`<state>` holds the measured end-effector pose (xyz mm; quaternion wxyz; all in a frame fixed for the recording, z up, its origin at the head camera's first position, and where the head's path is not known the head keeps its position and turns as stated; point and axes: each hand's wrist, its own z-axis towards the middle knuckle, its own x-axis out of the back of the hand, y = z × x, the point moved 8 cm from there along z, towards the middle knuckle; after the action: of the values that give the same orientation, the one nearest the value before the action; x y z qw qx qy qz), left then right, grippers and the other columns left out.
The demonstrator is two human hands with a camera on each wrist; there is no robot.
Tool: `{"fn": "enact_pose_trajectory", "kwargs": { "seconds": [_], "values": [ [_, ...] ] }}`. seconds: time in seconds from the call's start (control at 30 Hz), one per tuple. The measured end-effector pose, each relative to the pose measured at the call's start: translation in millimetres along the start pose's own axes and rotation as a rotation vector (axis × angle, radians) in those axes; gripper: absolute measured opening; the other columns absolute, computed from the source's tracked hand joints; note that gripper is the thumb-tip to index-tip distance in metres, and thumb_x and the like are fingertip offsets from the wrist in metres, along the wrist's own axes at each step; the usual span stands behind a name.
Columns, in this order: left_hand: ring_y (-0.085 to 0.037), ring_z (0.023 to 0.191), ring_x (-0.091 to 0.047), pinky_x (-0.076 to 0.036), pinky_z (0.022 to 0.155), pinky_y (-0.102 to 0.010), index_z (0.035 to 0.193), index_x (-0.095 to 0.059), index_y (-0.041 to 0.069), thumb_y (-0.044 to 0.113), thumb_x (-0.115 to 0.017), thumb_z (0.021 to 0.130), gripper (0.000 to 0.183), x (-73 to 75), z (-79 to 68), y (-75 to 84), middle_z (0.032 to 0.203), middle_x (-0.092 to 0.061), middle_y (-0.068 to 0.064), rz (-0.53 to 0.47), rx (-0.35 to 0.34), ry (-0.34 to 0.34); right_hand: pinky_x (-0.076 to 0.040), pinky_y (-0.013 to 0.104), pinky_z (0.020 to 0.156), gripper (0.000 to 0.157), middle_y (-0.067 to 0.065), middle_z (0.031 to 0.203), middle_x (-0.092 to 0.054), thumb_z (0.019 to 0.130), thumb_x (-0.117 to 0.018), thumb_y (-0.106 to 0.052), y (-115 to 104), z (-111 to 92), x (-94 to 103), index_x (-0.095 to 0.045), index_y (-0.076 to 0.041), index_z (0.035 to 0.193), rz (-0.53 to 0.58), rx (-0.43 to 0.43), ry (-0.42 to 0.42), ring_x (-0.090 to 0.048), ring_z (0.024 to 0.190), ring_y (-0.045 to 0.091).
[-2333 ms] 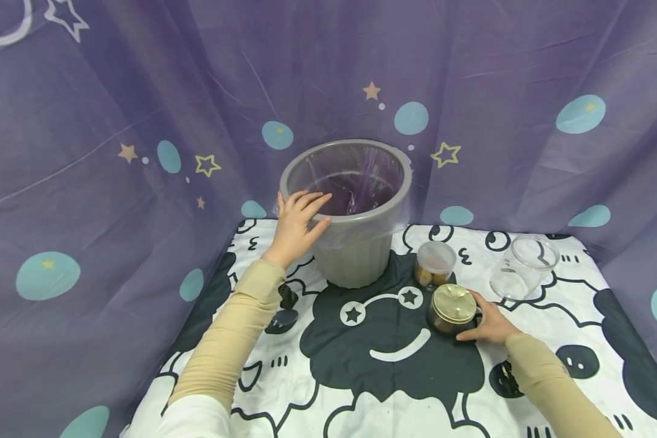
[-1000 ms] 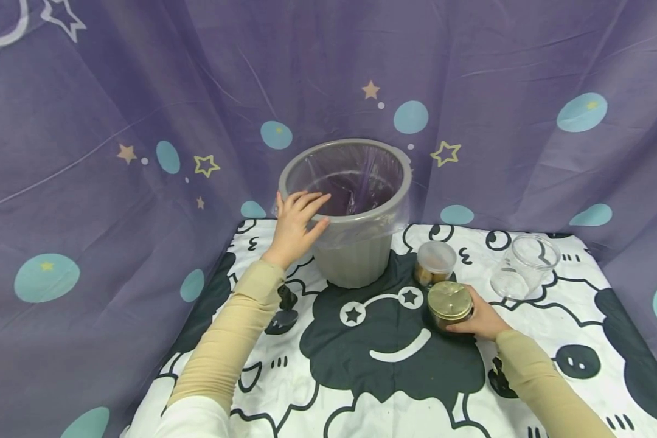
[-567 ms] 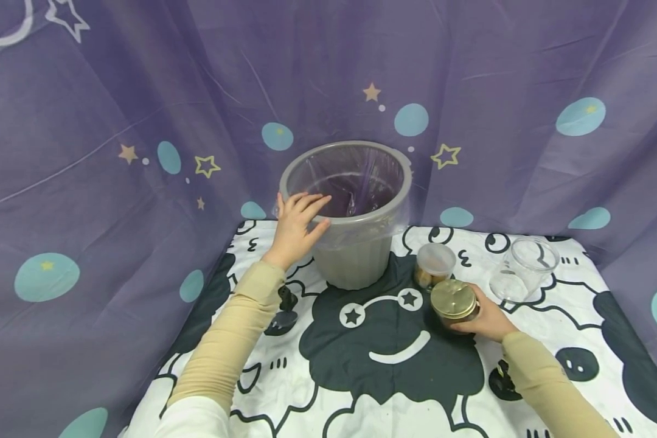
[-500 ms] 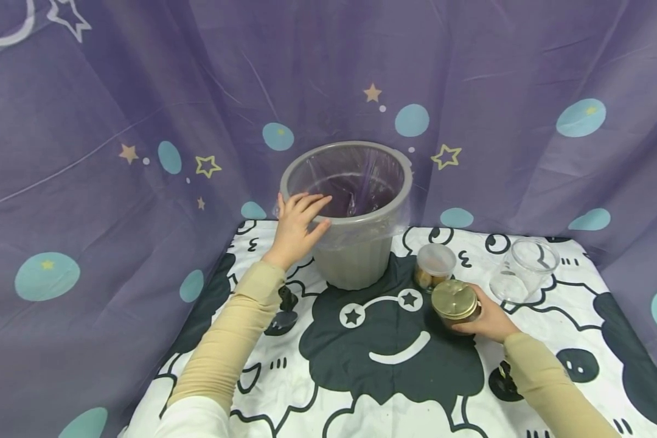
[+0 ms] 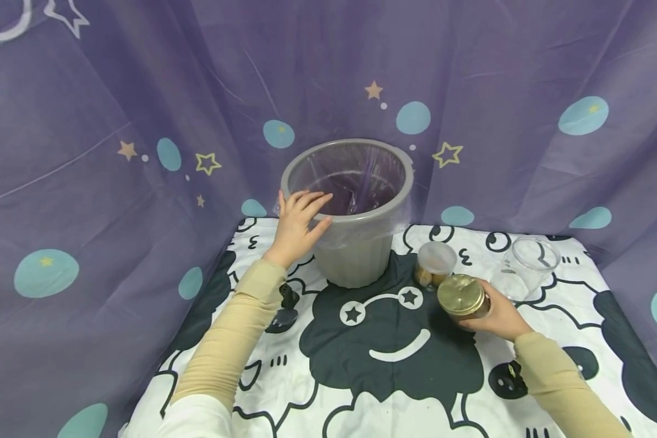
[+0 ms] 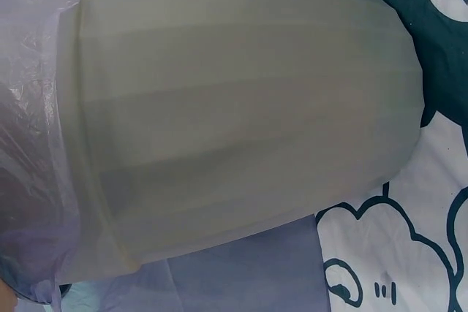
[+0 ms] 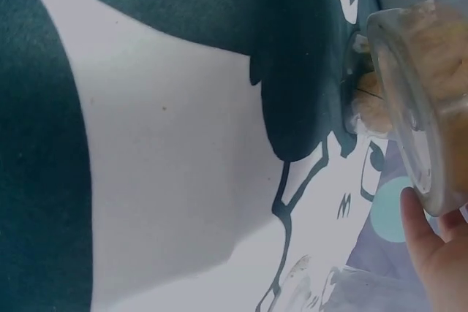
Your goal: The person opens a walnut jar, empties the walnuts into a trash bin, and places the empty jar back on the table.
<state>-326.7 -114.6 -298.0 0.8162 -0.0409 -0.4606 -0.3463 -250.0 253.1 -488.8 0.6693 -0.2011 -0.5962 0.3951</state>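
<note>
My left hand (image 5: pixel 295 230) grips the near-left rim of a grey trash bin (image 5: pixel 356 261) lined with a clear purplish bag. Its fingers reach over the rim and its thumb lies outside. Only the bin's ribbed wall (image 6: pixel 241 100) and the bag fill the left wrist view, apart from a sliver of hand. My right hand (image 5: pixel 498 315) holds a glass jar with a gold lid (image 5: pixel 461 293) from its right side. In the right wrist view the jar (image 7: pixel 447 100) has brownish-orange contents, and its base is raised off the cloth and tilted.
Just behind the held jar stands a small tub with a frosted lid (image 5: pixel 437 258) and tan contents. A clear container (image 5: pixel 531 258) lies tilted at the back right. A cartoon-printed cloth (image 5: pixel 394 413) covers the table; a purple curtain (image 5: pixel 328 73) hangs behind.
After a slight leftward shift earlier, my right hand has moved the gold-lidded jar a little right and tilted it up off the cloth. My left hand and the bin have stayed put.
</note>
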Motion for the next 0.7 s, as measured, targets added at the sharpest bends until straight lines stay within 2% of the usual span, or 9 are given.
{"fn": "enact_pose_trajectory", "kwargs": {
  "seconds": [0.3,0.4,0.47,0.6,0.7],
  "values": [
    [-0.029,0.129,-0.036,0.003,0.109,-0.066,0.136,-0.049,0.022,0.072,-0.015,0.087,0.077,-2.6,2.9,2.7,0.135,-0.049,-0.006,0.002,0.007,-0.041,-0.030,0.008,0.089,0.095,0.017,0.122,-0.056,0.053,-0.091,-0.021,-7,-1,8.8,-0.044,-0.004,0.133,-0.027,-0.019,0.042,-0.034,0.102,-0.020],
    [-0.029,0.131,-0.033,0.005,0.111,-0.063,0.137,-0.047,0.022,0.070,-0.018,0.088,0.075,-1.9,2.8,1.9,0.137,-0.047,-0.006,-0.004,0.011,-0.063,-0.033,0.014,0.091,0.094,0.017,0.122,-0.056,0.052,-0.091,-0.020,-11,-2,10.8,-0.044,-0.004,0.133,-0.032,-0.027,0.051,-0.036,0.103,-0.016],
    [-0.029,0.133,-0.031,0.007,0.112,-0.061,0.138,-0.046,0.022,0.068,-0.022,0.090,0.070,-0.4,2.1,0.9,0.140,-0.045,-0.005,-0.013,0.017,-0.073,-0.036,0.024,0.094,0.094,0.017,0.122,-0.056,0.052,-0.091,-0.020,-14,-1,11.3,-0.044,-0.004,0.133,-0.033,-0.034,0.050,-0.041,0.106,-0.008],
    [-0.028,0.137,-0.029,0.009,0.113,-0.058,0.139,-0.045,0.020,0.058,-0.035,0.094,0.059,2.5,1.0,-0.2,0.144,-0.042,-0.004,-0.051,0.027,-0.063,-0.038,0.047,0.096,0.095,0.019,0.123,-0.055,0.052,-0.090,-0.017,-19,-2,11.4,-0.043,-0.002,0.133,-0.027,-0.048,0.039,-0.049,0.111,0.021],
    [-0.027,0.138,-0.028,0.008,0.113,-0.058,0.138,-0.045,0.019,0.053,-0.039,0.095,0.056,5.5,-0.3,1.0,0.145,-0.041,-0.004,-0.077,0.022,-0.038,-0.036,0.053,0.097,0.095,0.021,0.124,-0.053,0.052,-0.090,-0.014,-22,-2,11.5,-0.041,0.000,0.133,-0.017,-0.048,0.030,-0.048,0.114,0.035]
  ]
}}
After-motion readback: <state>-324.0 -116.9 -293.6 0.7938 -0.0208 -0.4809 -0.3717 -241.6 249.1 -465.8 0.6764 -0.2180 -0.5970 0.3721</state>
